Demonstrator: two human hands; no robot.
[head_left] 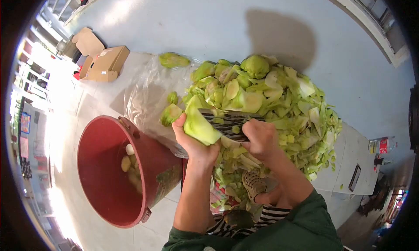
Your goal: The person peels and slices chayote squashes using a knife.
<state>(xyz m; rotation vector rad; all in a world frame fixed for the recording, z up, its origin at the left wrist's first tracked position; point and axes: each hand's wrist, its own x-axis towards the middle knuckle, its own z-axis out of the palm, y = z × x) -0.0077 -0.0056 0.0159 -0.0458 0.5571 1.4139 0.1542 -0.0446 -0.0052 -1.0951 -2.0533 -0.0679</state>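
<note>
My left hand (196, 147) holds a pale green peeled vegetable (200, 124), tilted, with its fingers wrapped round the lower left side. In my right hand (262, 137) is a wide knife (227, 123) with a dark patterned blade, its fist closed round the handle end. The blade lies against or very near the vegetable's right side. Beneath and beyond both hands spreads a big heap of green peelings (297, 115), with whole green vegetables (255, 66) along its far edge.
A red bucket (150, 163) at the left holds several pale pieces in its bottom. Clear plastic sheeting (146, 93) lies beyond it. An open cardboard box (104, 64) is at the upper left, a plastic bottle (383, 145) at the right. A shoe (252, 184) shows below the knife.
</note>
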